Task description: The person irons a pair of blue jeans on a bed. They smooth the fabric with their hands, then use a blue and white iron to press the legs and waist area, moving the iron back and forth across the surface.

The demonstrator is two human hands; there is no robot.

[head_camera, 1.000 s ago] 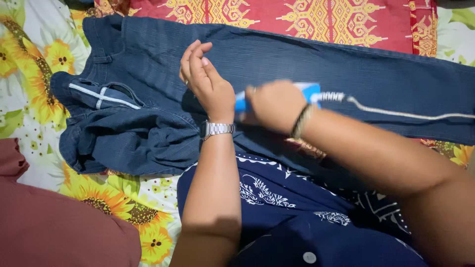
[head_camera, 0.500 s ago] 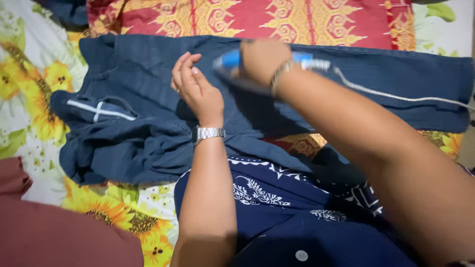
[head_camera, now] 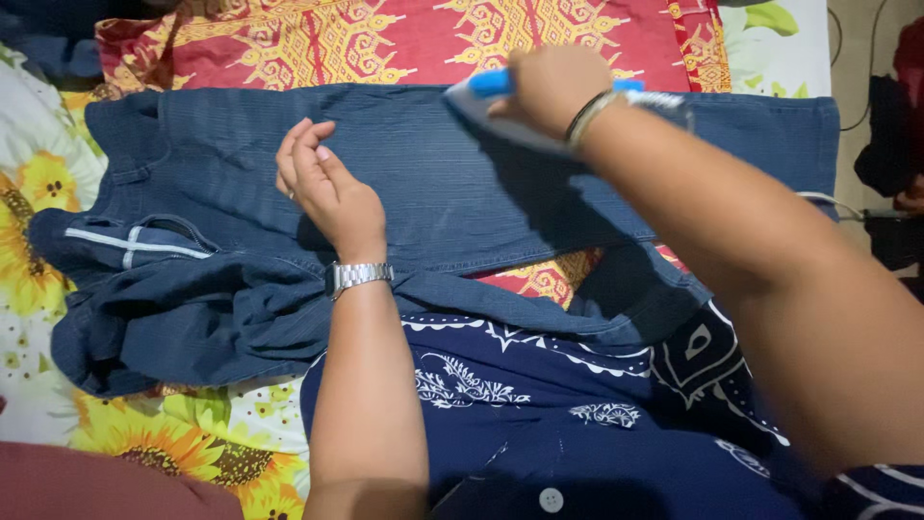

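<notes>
My right hand point(head_camera: 551, 85) has its fingers wrapped tight around the blue handle of the iron point(head_camera: 500, 108), whose soleplate lies on the dark blue trousers point(head_camera: 423, 193) just below my knuckles. My left hand point(head_camera: 322, 188) rests flat on the same trouser leg, fingers pressed together, well left of the iron. Beyond both fingertips lies a red patterned cloth point(head_camera: 385, 43).

A blue-and-white iron point(head_camera: 500, 101) sits soleplate-down on dark blue ribbed trousers point(head_camera: 423, 183), spread flat from nine to three o'clock, waistband bunched at eight.
</notes>
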